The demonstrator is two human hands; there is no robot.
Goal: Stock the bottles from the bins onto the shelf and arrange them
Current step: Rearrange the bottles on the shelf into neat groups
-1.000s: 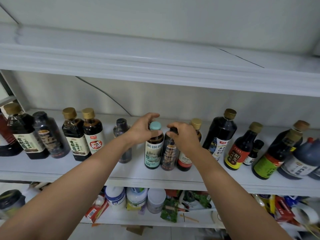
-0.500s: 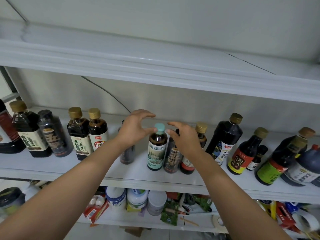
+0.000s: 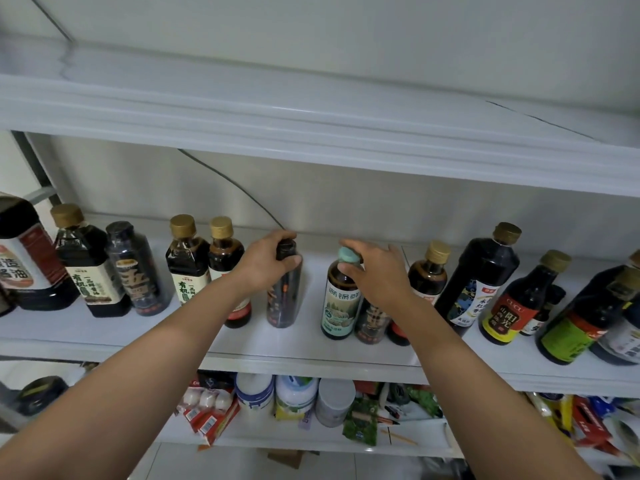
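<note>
1. Left hand: fingers curled round the neck and black cap of the dark bottle. The bottle stands upright on the shelf, mid-row. Risk: gripped so high, its base may swing or skid and strike the red-labelled bottle just beside it on the left.
2. Right hand: forefinger over and thumb under the cap of the teal-capped bottle, by the look of it a pinch. The bottle stands upright, right of the dark bottle and apart from it. Risk: a cap-only pinch may slip, or tilt the bottle when it is shifted.
3. Short bottle: right of the teal-capped bottle, touching or just beside it; which, cannot be told. Risk: the right wrist lies close over it, and a nudge could tip it into the crowded group further right.
4. Bins: not in view, so remaining stock cannot be judged.
5. Tubs: on the lower shelf among packets. Labels are too small to read, and the forearms cover the items either side.
6. Short bottle, top: hidden behind the right hand. Red-labelled bottle, label: mostly covered by the left wrist.
7. Jug: cut off at the left edge. The end bottles are likewise cut off on the right.
8. Cable: runs down the back wall and is lost behind the left hand.
</note>
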